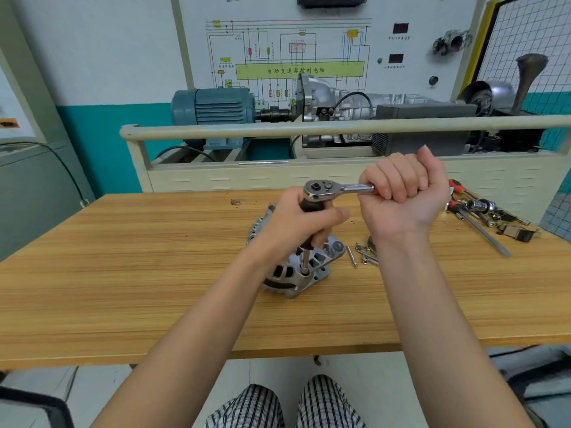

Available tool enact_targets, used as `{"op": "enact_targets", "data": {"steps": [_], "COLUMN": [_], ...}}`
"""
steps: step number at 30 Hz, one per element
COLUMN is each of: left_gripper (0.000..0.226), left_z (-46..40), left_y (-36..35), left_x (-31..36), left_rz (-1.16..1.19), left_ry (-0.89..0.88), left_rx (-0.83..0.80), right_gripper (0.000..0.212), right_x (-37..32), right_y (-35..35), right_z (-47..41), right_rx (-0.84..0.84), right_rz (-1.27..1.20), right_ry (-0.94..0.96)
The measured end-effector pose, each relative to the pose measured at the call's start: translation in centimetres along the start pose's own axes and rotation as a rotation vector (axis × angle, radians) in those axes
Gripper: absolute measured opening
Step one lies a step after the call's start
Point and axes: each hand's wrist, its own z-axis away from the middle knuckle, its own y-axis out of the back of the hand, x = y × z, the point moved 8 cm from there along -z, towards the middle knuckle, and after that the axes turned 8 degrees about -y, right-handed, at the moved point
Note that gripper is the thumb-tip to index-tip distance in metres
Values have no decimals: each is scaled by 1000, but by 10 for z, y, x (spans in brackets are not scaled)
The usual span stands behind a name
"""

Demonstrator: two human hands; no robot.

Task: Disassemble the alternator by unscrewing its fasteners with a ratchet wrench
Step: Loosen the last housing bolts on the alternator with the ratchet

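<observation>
A silver alternator [312, 267] stands on the wooden table [154, 273], near its middle. A chrome ratchet wrench [327, 189] hovers above it, joined to a black-handled extension bar [306, 261] that runs straight down into a fastener on the alternator's top face. My left hand [296, 223] grips the black handle of the extension bar just under the ratchet head. My right hand [404, 193] is curled round the wrench handle, which points to the right. Most of that handle is hidden inside my fist.
Loose bolts and screws [363, 254] lie just right of the alternator. Red-handled screwdrivers, sockets and other tools [482, 211] are spread at the table's right end. Behind the table stands a training rig with a blue motor [213, 109] and a railing [309, 128].
</observation>
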Motion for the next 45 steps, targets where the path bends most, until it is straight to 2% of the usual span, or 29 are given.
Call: {"op": "enact_targets", "data": {"steps": [2,4,7,9,13,15,18,20,23,26,28,31,35,38,40,42,45], "left_gripper": [32,42,43,39,42,46,37,28,26,34,44,44,32,38,45,39,27], "left_z": [-6,-12,-15,-12,-6,-5,-1,-2,-11,-16,-15,-10,-4,-4,-2,1,-2], "left_y": [-13,-20,-13,-7,-2,-5,-7,-10,-19,-31,-29,-18,-17,-14,-11,-11,-12], "left_x": [-3,-8,-16,-17,-11,-8,-8,-6,3,1,-5,-6,1,4,3,2,3], "left_rz": [78,77,2,-25,-69,-111,-133,-201,-290,-133,-51,-137,-252,-239,-262,-247,-307], "left_ry": [94,153,169,151,96,74,77,100,108,167,216,158,71,22,17,30,78], "left_rx": [-142,-132,62,187,410,459,410,287,87,-34,22,195,366,496,541,512,317], "right_gripper": [47,46,44,44,46,40,45,47,46,49,49,48,48,48,43,47,48], "right_x": [-7,-15,-21,-22,-10,-5,-18,-31,-33,-17,-8,-6,-27,-26,-20,-23,-32], "right_y": [8,14,16,9,-16,-23,-15,4,28,39,39,32,23,2,-9,-6,15], "right_z": [-3,-4,10,25,64,77,63,40,4,-25,-36,-30,13,55,69,58,18], "right_rx": [47,110,154,118,-62,-156,-107,12,137,170,172,162,128,-20,-129,-100,46], "right_rz": [-86,-129,-71,55,437,526,448,240,-66,-205,-186,-150,-47,219,342,330,95], "right_ry": [-10,28,145,219,456,533,414,232,-29,-258,-334,-281,49,330,432,367,114]}}
